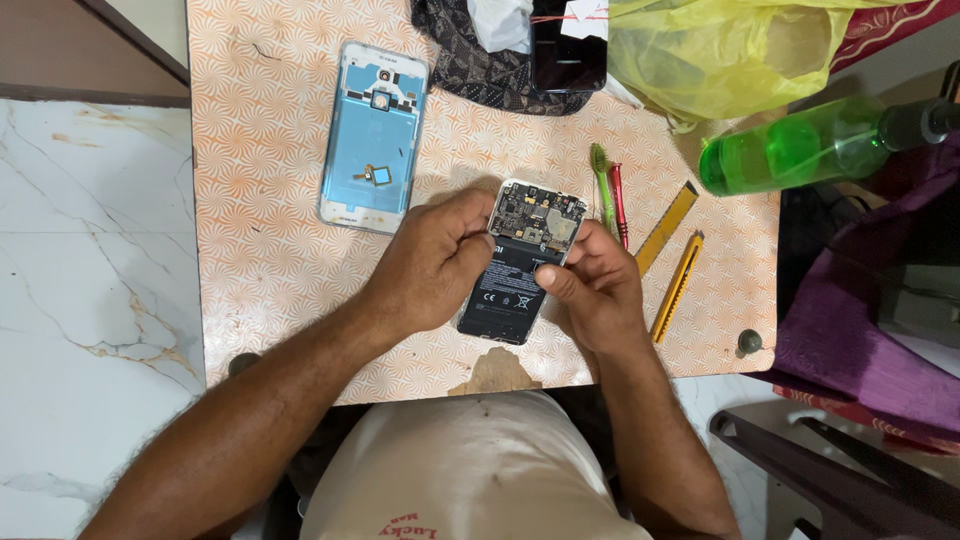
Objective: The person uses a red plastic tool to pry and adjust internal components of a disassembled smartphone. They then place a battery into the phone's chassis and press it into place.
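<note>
1. Both hands grip the opened black smartphone [522, 262]: left hand [435, 262] pinches its left edge, right hand [597, 290] clasps the right, thumb on the battery.
2. It sits near-centre on the orange-patterned surface [270, 200].
3. Risk: a slipping thumb might scrape the bare circuit board.
4. Pale-blue back cover [373, 137] lies far-left; yellow cutter [677, 287] right.

opened phone [520, 262] between fingers of left hand [432, 262] and right hand [597, 290], on table [270, 250] | back cover [373, 137] beyond left fingers, apart | screwdriver [618, 203], toothbrush [601, 186] just past right fingers | two cutters [675, 262] right of them | bottle [800, 148] far right | bag [720, 50] behind
</note>
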